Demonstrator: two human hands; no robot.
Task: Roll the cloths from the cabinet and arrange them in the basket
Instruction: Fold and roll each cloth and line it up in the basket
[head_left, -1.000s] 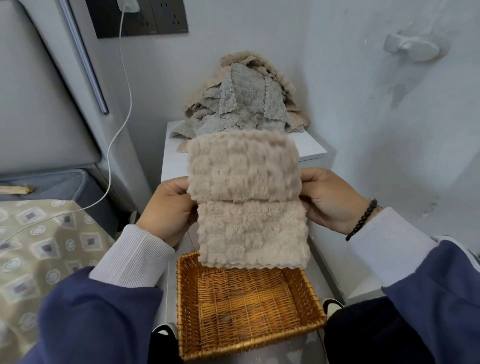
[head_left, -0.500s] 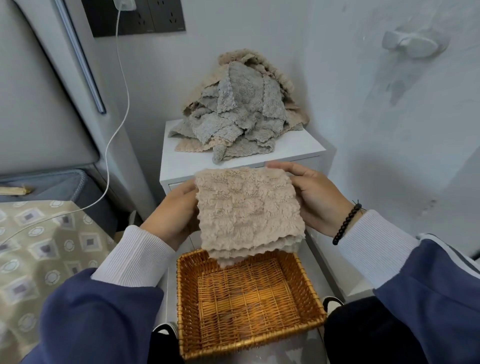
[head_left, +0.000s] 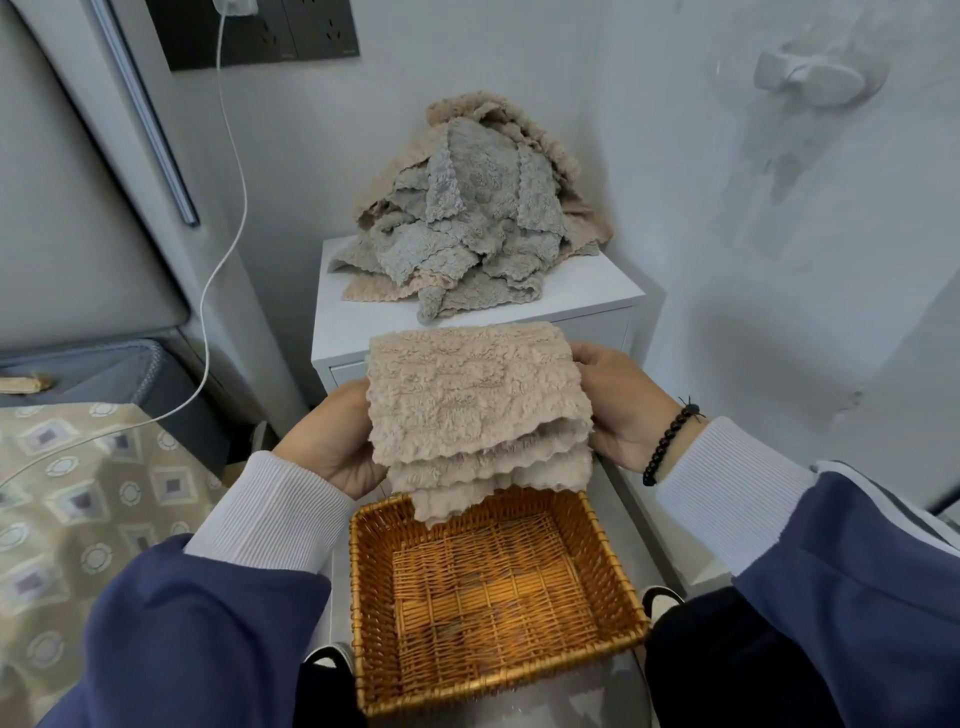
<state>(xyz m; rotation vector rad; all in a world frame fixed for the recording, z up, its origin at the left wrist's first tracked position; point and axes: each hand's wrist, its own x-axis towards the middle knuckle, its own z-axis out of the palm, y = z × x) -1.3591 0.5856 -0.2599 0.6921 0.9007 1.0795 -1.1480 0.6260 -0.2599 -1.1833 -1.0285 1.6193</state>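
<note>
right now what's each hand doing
Left hand: closed on the left edge of the beige cloth.
Right hand: closed on the same cloth's right edge.

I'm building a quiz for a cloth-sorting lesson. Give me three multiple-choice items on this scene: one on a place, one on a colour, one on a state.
1. Where does the pile of loose cloths lie?
A. in the basket
B. on the white cabinet
C. on the patterned bedding

2. What colour is the held cloth?
A. beige
B. navy
C. white

3. What is in the wicker basket?
A. three rolled cloths
B. one rolled cloth
C. nothing

Answers: 1 B, the heap sits on the cabinet top. 2 A, the cloth between the left hand and right hand is beige. 3 C, its woven floor is bare; the cloth only hangs above its rim.
</note>
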